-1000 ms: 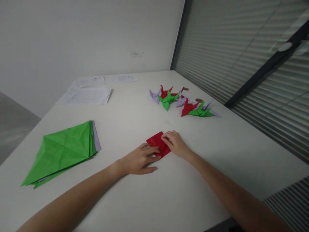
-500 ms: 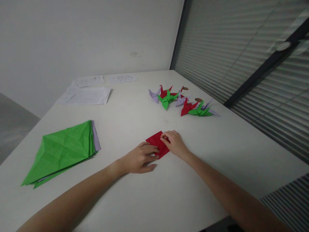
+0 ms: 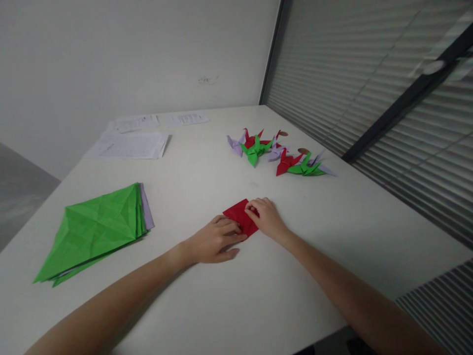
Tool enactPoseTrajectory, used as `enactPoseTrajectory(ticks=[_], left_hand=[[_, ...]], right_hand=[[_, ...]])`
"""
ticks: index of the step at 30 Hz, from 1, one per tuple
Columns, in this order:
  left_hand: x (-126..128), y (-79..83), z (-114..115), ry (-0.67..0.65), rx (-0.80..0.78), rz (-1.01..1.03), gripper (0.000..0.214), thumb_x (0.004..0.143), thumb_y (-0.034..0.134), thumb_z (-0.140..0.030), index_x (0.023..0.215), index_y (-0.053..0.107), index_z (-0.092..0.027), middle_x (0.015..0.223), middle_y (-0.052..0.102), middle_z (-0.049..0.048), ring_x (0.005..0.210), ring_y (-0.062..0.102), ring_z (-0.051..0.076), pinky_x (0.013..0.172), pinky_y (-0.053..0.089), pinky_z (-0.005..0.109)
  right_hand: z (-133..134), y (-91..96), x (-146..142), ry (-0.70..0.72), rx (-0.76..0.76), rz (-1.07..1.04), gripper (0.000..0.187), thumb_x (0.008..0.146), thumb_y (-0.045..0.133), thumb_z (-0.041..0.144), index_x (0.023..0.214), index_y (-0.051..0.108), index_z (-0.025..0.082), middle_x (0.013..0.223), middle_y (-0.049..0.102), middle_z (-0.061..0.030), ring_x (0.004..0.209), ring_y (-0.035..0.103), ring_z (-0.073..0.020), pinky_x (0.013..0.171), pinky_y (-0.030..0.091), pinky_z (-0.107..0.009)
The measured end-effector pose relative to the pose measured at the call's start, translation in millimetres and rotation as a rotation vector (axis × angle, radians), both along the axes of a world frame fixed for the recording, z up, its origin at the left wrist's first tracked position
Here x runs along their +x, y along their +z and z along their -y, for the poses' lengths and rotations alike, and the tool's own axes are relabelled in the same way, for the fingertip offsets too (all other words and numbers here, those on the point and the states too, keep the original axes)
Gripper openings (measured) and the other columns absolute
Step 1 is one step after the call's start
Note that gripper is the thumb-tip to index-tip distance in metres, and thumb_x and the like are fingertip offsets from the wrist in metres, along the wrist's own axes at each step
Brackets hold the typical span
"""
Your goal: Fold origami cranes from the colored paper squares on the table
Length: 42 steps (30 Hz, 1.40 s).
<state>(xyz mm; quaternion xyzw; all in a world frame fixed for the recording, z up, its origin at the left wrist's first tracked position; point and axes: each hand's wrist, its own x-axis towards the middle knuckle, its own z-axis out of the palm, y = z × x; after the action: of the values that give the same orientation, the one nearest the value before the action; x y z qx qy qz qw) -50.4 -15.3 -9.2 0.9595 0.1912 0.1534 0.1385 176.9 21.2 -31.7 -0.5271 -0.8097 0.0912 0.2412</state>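
Examined a white desk (image 3: pixel 192 182). Found printed sheets (image 3: pixel 129 145) at the far left, a stack of creased green and lilac paper (image 3: pixel 99 222) nearer, and red, green and lilac paper cranes (image 3: pixel 284 162) on the right. Recorded folded red paper (image 3: pixel 235 211) near the middle.

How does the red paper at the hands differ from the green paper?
The red paper looks much smaller than the green paper. The left hand and right hand touch the red paper; neither touches the green paper. The green paper is stacked with purple paper, while the red paper lies apart from that stack. Both are on the white table.
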Motion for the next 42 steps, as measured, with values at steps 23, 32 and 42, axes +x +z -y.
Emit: enactPoseTrajectory(ticks=[23, 32, 42], left_hand=[[1.7, -0.8, -2.0, -0.023, 0.041, 0.028, 0.031, 0.091, 0.054, -0.035, 0.116, 0.065, -0.020, 0.113, 0.061, 0.0098, 0.107, 0.056, 0.024, 0.101, 0.034, 0.041], [2.7, -0.9, -3.0, -0.021, 0.027, 0.025, 0.033, 0.090, 0.054, -0.035, 0.116, 0.066, -0.019, 0.125, 0.059, 0.0120, 0.112, 0.055, 0.025, 0.102, 0.034, 0.041], [5.9, 0.3, -1.9, -0.019, -0.021, 0.003, 0.037, 0.088, 0.056, -0.034, 0.121, 0.063, -0.019, 0.129, 0.063, 0.0089, 0.116, 0.055, 0.026, 0.104, 0.032, 0.043]], right_hand=[[-1.7, -1.9, -1.0, -0.054, -0.041, -0.036, 0.009, 0.088, 0.060, 0.020, 0.079, 0.063, 0.022, 0.082, 0.067, -0.0029, 0.079, 0.051, -0.0204, 0.078, 0.037, -0.034], [-2.1, -2.9, -0.8, -0.069, -0.031, -0.034, 0.011, 0.088, 0.059, 0.021, 0.077, 0.063, 0.022, 0.081, 0.066, -0.0035, 0.078, 0.052, -0.0204, 0.076, 0.037, -0.034], [-2.6, -3.6, 0.0, -0.074, -0.031, -0.026, 0.008, 0.086, 0.063, 0.020, 0.078, 0.063, 0.022, 0.080, 0.066, -0.0027, 0.078, 0.051, -0.0204, 0.076, 0.037, -0.033]])
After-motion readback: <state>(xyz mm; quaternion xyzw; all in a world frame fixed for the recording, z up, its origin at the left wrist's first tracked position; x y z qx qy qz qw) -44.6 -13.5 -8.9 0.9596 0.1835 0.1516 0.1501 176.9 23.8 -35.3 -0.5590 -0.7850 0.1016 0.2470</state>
